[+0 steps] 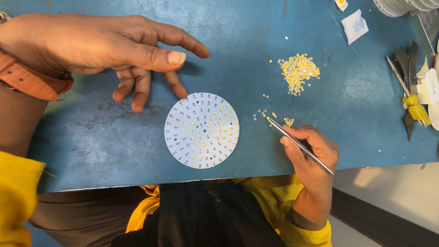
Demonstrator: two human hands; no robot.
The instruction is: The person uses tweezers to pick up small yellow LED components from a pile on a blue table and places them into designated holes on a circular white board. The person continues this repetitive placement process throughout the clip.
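Observation:
A round white circuit board (201, 130) lies flat on the blue table (91, 137), with small yellow chips set in many of its pads. My left hand (100, 45), a brown strap on its wrist, is spread over the table just up and left of the board. Its fingertips come down close to the board's upper left rim and it holds nothing. My right hand (311, 151) grips thin metal tweezers (297, 144) to the right of the board. Their tip points at a few loose chips (288, 121) on the table.
A heap of small yellow chips (298, 71) sits further back on the right. A white sachet (355, 26) lies beyond it. Hand tools, one with a yellow grip (418, 107), rest at the right edge. Stacked white discs (402, 5) show at the top right. The table's near edge (137, 180) runs just below the board.

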